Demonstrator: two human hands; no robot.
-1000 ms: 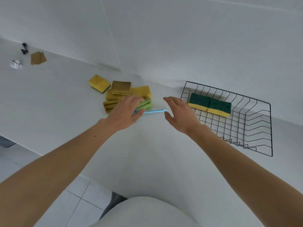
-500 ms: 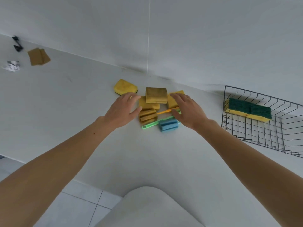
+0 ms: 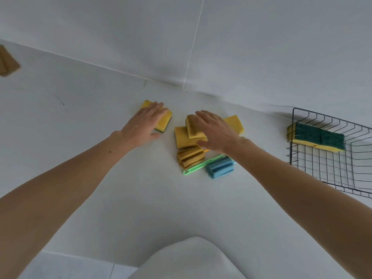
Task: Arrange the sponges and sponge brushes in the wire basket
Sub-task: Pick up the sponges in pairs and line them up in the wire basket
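Observation:
My left hand (image 3: 144, 125) lies flat with spread fingers on a yellow sponge (image 3: 164, 121) at the left of the pile. My right hand (image 3: 216, 131) rests with fingers apart on a brownish sponge (image 3: 193, 130) that lies on top of other yellow sponges (image 3: 182, 138). Below them lie a tan sponge brush (image 3: 190, 158), a green brush handle (image 3: 201, 165) and a blue sponge brush (image 3: 220, 168). The black wire basket (image 3: 330, 172) at the right holds two green-and-yellow sponges (image 3: 318, 137) side by side. Neither hand has closed on anything.
Everything sits on a white counter (image 3: 100, 137) against a white wall. A brown cloth (image 3: 7, 61) lies at the far left edge. The counter's front edge runs along the bottom, with tiled floor beneath.
Both hands have moved farther from me: the left from beside the pile onto the lone yellow sponge, the right onto the brownish top sponge. The view has shifted left, the basket sliding toward the right edge.

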